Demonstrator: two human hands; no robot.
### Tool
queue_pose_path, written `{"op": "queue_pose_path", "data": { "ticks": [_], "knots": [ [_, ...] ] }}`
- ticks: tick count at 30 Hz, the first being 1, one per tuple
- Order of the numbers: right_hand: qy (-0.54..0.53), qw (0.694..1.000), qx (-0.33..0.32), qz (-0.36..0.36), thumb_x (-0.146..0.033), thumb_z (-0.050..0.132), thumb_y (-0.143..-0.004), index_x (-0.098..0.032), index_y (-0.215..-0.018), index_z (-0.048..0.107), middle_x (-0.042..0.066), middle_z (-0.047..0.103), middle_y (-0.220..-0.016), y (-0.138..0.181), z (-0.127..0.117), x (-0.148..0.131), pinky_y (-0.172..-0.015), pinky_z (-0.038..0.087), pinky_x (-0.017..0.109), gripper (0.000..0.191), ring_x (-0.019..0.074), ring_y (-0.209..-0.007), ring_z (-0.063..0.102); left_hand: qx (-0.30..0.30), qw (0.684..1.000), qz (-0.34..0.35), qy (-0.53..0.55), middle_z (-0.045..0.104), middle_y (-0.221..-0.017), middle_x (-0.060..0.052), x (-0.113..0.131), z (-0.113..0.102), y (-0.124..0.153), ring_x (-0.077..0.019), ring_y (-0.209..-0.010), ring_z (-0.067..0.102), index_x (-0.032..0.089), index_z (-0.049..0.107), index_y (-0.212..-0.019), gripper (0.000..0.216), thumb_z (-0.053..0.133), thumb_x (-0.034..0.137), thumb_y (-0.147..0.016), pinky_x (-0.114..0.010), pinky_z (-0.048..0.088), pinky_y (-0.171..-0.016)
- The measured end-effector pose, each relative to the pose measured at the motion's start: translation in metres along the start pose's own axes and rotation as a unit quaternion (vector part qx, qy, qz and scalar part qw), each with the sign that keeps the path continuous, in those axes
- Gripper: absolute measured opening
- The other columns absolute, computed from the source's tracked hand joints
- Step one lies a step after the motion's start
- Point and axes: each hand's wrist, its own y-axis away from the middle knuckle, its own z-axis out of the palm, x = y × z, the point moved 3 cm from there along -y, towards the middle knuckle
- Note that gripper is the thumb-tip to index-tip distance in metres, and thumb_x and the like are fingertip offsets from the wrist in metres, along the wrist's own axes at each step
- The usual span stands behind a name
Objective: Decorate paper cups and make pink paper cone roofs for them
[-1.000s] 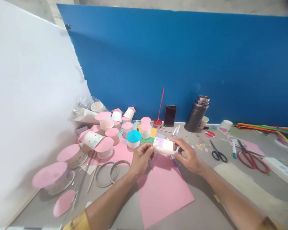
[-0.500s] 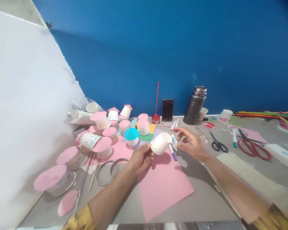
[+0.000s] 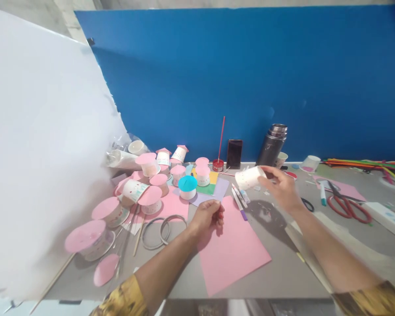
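Note:
My right hand (image 3: 281,186) grips a white paper cup (image 3: 250,177) dotted with small marks, tilted sideways above the table. My left hand (image 3: 210,216) is over the upper left part of a pink paper sheet (image 3: 235,254), its fingers curled together with nothing visible in them. Capped markers (image 3: 239,202) lie between the two hands. To the left of my left hand stands a cup with a blue paper disc (image 3: 187,184) on top, beside several cups with pink paper discs (image 3: 150,195).
A dark steel flask (image 3: 272,145), a phone (image 3: 234,153) and a red tub holding a stick (image 3: 218,165) stand along the blue board. Red-handled scissors (image 3: 349,207) lie at right. Grey rings (image 3: 154,235) and thin sticks are at left.
The cup has passed from my left hand to my right and moved rightward. My right hand has closed on it; my left has let go. The view has shifted slightly.

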Motion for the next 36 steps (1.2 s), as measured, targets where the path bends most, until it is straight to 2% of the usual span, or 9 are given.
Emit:
{"op": "queue_pose_path", "data": {
  "ticks": [6,10,12,15,19,23,28,31,36],
  "knots": [
    [0.181,0.978,-0.108,-0.009,-0.040,0.072,-0.085,-0.018,-0.121,0.071,0.011,0.075,-0.119,-0.036,0.031,-0.016,-0.083,0.054,0.037,0.042,0.0244,-0.090,0.070,-0.116,0.978,-0.008,-0.172,0.060,-0.052,0.000,0.012,0.029,0.023,-0.0114,-0.046,0.053,0.017,0.065,-0.065,0.025,0.078,0.036,-0.076,-0.021,0.038,-0.043],
    [0.218,0.965,-0.147,-0.017,-0.035,0.077,-0.084,-0.018,-0.115,0.073,0.011,0.075,-0.113,-0.052,0.085,-0.026,-0.080,0.051,0.033,0.036,0.0224,-0.087,0.069,-0.221,0.894,0.064,-0.384,0.068,-0.065,0.000,0.044,0.054,0.065,-0.0147,-0.057,0.058,0.022,0.071,-0.071,0.011,0.065,0.021,-0.081,-0.023,0.038,-0.050],
    [0.230,0.960,-0.162,-0.015,-0.035,0.078,-0.083,-0.017,-0.113,0.074,0.012,0.075,-0.113,-0.058,0.107,-0.027,-0.080,0.051,0.032,0.035,0.0233,-0.090,0.069,-0.226,0.857,0.103,-0.452,0.073,-0.074,-0.001,0.060,0.061,0.094,-0.0175,-0.066,0.062,0.024,0.075,-0.073,0.013,0.067,0.017,-0.081,-0.025,0.040,-0.056],
    [0.230,0.957,-0.178,-0.013,-0.038,0.082,-0.080,-0.018,-0.116,0.073,0.012,0.074,-0.116,-0.059,0.118,-0.030,-0.081,0.051,0.031,0.042,0.0248,-0.096,0.070,-0.217,0.859,0.075,-0.458,0.076,-0.084,-0.002,0.064,0.053,0.137,-0.0197,-0.075,0.066,0.025,0.078,-0.085,0.012,0.067,0.022,-0.087,-0.027,0.044,-0.066],
    [0.221,0.964,-0.149,0.003,-0.043,0.071,-0.089,-0.018,-0.127,0.069,0.015,0.071,-0.126,-0.025,0.073,-0.036,-0.082,0.050,0.038,0.045,0.0289,-0.096,0.069,-0.127,0.920,0.042,-0.369,0.072,-0.079,-0.007,0.028,0.005,0.184,-0.0205,-0.074,0.064,0.022,0.075,-0.081,0.034,0.057,0.047,-0.097,-0.030,0.044,-0.070],
    [0.153,0.981,-0.116,0.001,-0.053,0.065,-0.090,-0.032,-0.094,0.076,0.007,0.079,-0.086,0.071,-0.002,-0.020,-0.066,0.048,0.040,0.024,0.0279,-0.072,0.070,0.030,0.988,0.039,-0.148,0.044,-0.045,-0.002,-0.034,-0.052,0.223,-0.0161,-0.047,0.047,0.023,0.041,-0.049,0.070,0.037,0.076,-0.095,-0.033,0.035,-0.057],
    [0.114,0.993,0.015,-0.008,-0.049,0.062,-0.091,-0.042,-0.080,0.069,0.001,0.069,-0.055,0.187,-0.030,0.010,-0.050,0.041,0.043,0.015,0.0277,-0.047,0.060,0.102,0.979,0.075,-0.160,0.036,-0.049,0.001,-0.056,-0.063,0.240,-0.0157,-0.047,0.042,0.024,0.037,-0.053,0.064,0.039,0.070,-0.098,-0.033,0.031,-0.053],
    [0.180,0.981,0.055,-0.047,-0.045,0.056,-0.096,-0.036,-0.085,0.072,0.005,0.075,-0.068,0.204,-0.011,0.013,-0.056,0.047,0.044,0.021,0.0317,-0.059,0.069,0.167,0.882,0.167,-0.408,0.058,-0.069,-0.004,-0.018,-0.056,0.220,-0.0193,-0.065,0.055,0.022,0.058,-0.070,0.042,0.051,0.051,-0.100,-0.033,0.041,-0.065],
    [0.245,0.966,0.004,-0.083,-0.036,0.053,-0.100,-0.023,-0.083,0.072,0.007,0.078,-0.078,0.194,0.002,0.010,-0.062,0.050,0.035,0.029,0.0247,-0.066,0.072,0.238,0.638,0.265,-0.683,0.066,-0.109,-0.015,0.030,-0.060,0.158,-0.0340,-0.104,0.059,0.019,0.073,-0.105,0.023,0.056,0.030,-0.094,-0.046,0.049,-0.087]
  ]
}}
